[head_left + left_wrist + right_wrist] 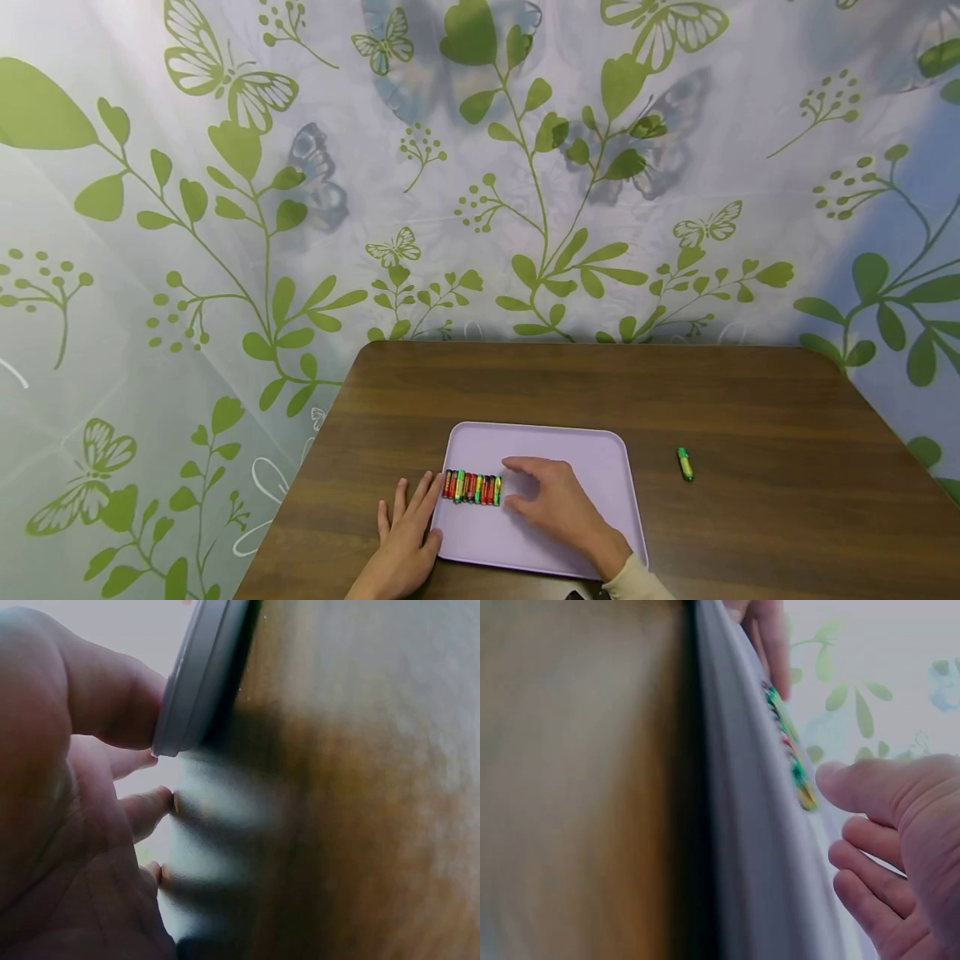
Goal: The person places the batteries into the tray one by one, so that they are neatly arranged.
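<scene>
A row of several red, green and yellow batteries (472, 487) lies side by side in the left part of a lilac tray (525, 546). My left hand (405, 537) rests at the tray's left edge, its fingers straight and spread on the table; in the left wrist view its thumb (120, 701) touches the tray's rim. Over the tray, just right of the row, is my right hand (558, 500), thumb and forefinger apart and nothing between them. The right wrist view shows that thumb (847, 787) close to the end of the row, with a small gap.
One more green and yellow battery (686, 464) lies alone on the brown wooden table (750, 400), right of the tray. Behind the table hangs a curtain (420, 208) with leaves and butterflies. A small dark object (574, 595) shows at the bottom edge.
</scene>
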Demonstrator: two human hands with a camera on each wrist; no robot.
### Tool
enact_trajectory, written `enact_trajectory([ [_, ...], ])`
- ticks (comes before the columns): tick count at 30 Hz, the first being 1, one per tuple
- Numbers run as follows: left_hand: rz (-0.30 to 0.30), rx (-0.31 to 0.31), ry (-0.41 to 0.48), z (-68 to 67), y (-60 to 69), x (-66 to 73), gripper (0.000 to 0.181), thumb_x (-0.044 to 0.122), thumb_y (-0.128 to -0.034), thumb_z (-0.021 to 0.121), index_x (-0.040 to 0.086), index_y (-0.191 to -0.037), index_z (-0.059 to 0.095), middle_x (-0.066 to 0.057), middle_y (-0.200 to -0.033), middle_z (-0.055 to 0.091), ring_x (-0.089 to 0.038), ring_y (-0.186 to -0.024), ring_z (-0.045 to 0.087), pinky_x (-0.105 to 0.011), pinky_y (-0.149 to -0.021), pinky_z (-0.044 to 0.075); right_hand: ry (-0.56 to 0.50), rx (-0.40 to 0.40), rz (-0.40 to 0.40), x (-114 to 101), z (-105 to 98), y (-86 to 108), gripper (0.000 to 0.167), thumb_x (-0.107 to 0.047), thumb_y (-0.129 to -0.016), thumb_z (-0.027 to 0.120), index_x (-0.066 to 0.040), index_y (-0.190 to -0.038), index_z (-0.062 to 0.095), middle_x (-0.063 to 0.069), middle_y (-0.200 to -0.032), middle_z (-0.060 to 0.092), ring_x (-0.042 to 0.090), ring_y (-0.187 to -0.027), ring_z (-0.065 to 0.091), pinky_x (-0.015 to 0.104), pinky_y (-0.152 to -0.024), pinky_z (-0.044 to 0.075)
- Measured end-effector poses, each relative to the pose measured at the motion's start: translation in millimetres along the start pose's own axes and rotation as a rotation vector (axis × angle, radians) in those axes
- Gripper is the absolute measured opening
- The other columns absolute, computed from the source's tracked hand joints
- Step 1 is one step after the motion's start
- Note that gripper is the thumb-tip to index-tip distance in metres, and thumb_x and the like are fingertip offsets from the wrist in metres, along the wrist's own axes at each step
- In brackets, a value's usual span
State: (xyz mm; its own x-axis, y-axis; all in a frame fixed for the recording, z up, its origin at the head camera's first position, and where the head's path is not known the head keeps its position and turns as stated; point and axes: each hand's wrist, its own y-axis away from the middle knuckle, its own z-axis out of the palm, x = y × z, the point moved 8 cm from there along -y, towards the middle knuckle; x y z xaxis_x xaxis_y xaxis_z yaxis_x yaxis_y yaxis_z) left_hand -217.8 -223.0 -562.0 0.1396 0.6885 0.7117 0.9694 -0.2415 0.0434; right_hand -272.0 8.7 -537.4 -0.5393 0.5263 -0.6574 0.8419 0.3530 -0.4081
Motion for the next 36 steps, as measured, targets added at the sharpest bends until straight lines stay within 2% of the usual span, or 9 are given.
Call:
enact_trajectory([
  [2,-0.001,0.002,0.001,0.0,-0.1,-0.2,0.078,0.003,-0.0992,0.063,0.012,-0.172,0.035,-0.024,-0.180,0.024,-0.061,-0.165,-0.007,-0.084,-0.117,-0.019,-0.004,-0.017,0.029,7.0,-6.2,0.6,0.050,-0.011,-0.080,0.094,-0.008,-0.128,0.081,-0.001,-0.125,0.083,0.018,-0.115,0.078,0.040,-0.101,0.063],
  [10,0.000,0.012,0.004,-0.8,0.0,0.4,0.079,0.002,-0.0983,0.063,0.012,-0.172,0.036,-0.024,-0.180,0.025,-0.062,-0.165,-0.007,-0.084,-0.117,-0.018,-0.052,-0.077,0.082,29.2,-38.7,4.5,0.052,-0.021,-0.083,0.096,-0.010,-0.131,0.080,-0.001,-0.127,0.082,0.026,-0.112,0.080,0.043,-0.099,0.063],
  [14,-0.003,0.006,0.002,-0.4,0.7,0.1,0.079,0.002,-0.0990,0.062,0.011,-0.172,0.035,-0.024,-0.180,0.024,-0.061,-0.165,-0.008,-0.083,-0.118,-0.019,-0.084,-0.094,0.074,38.7,-56.3,8.8,0.055,-0.025,-0.084,0.096,-0.009,-0.133,0.079,0.001,-0.129,0.081,0.029,-0.113,0.079,0.043,-0.100,0.063],
  [19,0.004,0.009,0.002,-0.4,1.2,0.4,0.078,0.001,-0.0990,0.061,0.010,-0.172,0.034,-0.025,-0.180,0.024,-0.062,-0.164,-0.008,-0.082,-0.117,-0.020,-0.099,-0.117,0.071,50.4,-80.6,15.7,0.057,-0.030,-0.085,0.096,-0.009,-0.135,0.077,0.003,-0.133,0.080,0.031,-0.114,0.078,0.038,-0.101,0.063],
  [24,0.001,0.008,0.002,-0.5,0.7,-0.4,0.078,0.002,-0.0994,0.060,0.010,-0.172,0.034,-0.025,-0.180,0.024,-0.061,-0.165,-0.009,-0.082,-0.118,-0.021,-0.072,-0.095,0.110,63.8,-107.7,23.5,0.058,-0.028,-0.083,0.097,-0.011,-0.135,0.078,-0.001,-0.134,0.080,0.031,-0.115,0.079,0.030,-0.101,0.062],
  [30,-0.004,-0.002,0.006,0.0,0.9,-1.5,0.078,0.003,-0.0999,0.060,0.010,-0.173,0.033,-0.024,-0.181,0.023,-0.060,-0.165,-0.010,-0.081,-0.117,-0.022,-0.024,-0.090,0.136,82.5,-135.3,35.3,0.062,-0.027,-0.083,0.097,-0.012,-0.138,0.076,0.001,-0.135,0.079,0.026,-0.117,0.079,0.019,-0.102,0.057],
  [34,-0.002,-0.004,0.006,0.4,1.0,-1.0,0.078,0.003,-0.0999,0.060,0.010,-0.172,0.033,-0.024,-0.181,0.023,-0.060,-0.165,-0.009,-0.081,-0.118,-0.021,0.025,-0.071,0.157,94.8,-156.0,44.2,0.062,-0.029,-0.083,0.097,-0.013,-0.138,0.076,-0.001,-0.134,0.080,0.023,-0.117,0.079,0.018,-0.099,0.057],
  [36,-0.004,-0.003,0.005,0.5,1.1,-1.0,0.077,0.003,-0.0999,0.060,0.009,-0.172,0.034,-0.024,-0.180,0.023,-0.060,-0.165,-0.009,-0.081,-0.118,-0.021,0.066,-0.062,0.165,100.5,-166.4,48.4,0.061,-0.031,-0.083,0.097,-0.014,-0.137,0.076,-0.002,-0.133,0.080,0.020,-0.116,0.079,0.021,-0.097,0.059],
])
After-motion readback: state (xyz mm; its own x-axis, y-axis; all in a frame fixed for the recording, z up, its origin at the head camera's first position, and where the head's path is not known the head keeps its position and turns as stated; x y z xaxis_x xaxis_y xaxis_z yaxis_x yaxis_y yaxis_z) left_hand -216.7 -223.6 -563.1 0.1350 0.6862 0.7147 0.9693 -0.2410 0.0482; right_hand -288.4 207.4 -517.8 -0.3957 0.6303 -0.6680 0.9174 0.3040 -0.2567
